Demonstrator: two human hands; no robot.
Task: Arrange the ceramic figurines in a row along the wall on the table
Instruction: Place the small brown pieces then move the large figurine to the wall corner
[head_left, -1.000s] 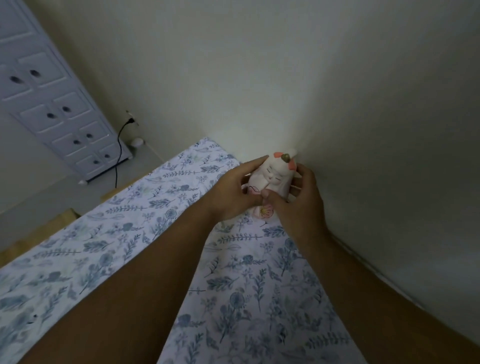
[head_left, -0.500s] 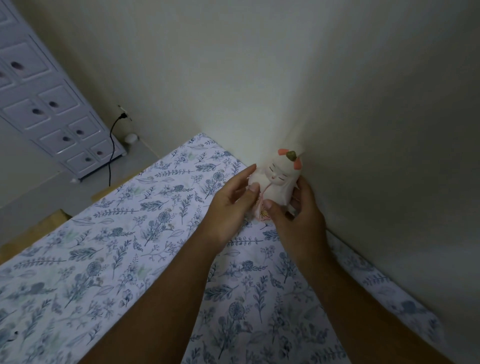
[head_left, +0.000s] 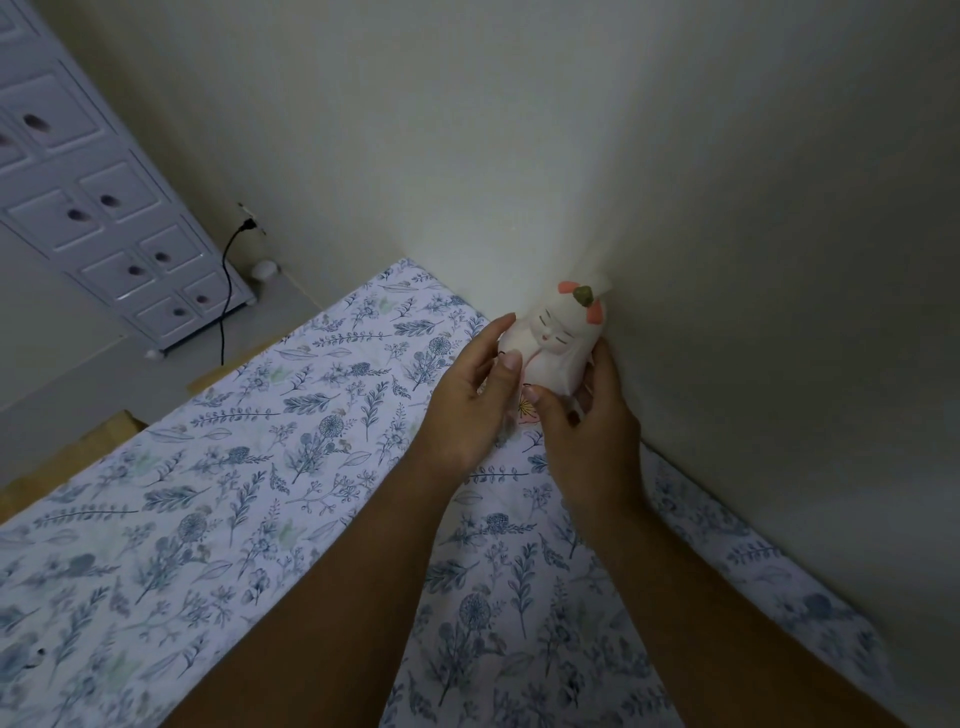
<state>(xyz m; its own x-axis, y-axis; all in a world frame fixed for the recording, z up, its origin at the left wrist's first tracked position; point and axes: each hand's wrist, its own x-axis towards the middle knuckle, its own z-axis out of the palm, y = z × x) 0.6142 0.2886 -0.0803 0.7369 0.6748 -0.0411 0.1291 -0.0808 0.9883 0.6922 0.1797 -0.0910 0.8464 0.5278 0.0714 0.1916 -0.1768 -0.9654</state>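
Hands meet at the far corner of the tabletop (head_left: 218, 519), both clamped on one white ceramic figurine with closed painted eyes, pink ears and a small olive-brown knob on its head (head_left: 558, 340). The left hand (head_left: 467, 410) grips its left side, thumb laid across the front and a fingertip reaching up beside the face. The right hand (head_left: 587, 431) holds its right side and lower front, thumb pressed near a pink and yellow flower painted at the base. The figurine leans back, its head touching or almost touching the pale cream wall (head_left: 727, 260) on the right; whether its base rests on the cloth cannot be told, since the hands cover it. A white cloth printed with blue-grey leaves and flowers covers the tabletop. Beyond its left edge stands a white cabinet with many small drawers (head_left: 104, 218), and a black cable (head_left: 228, 291) hangs from a wall socket beside it.
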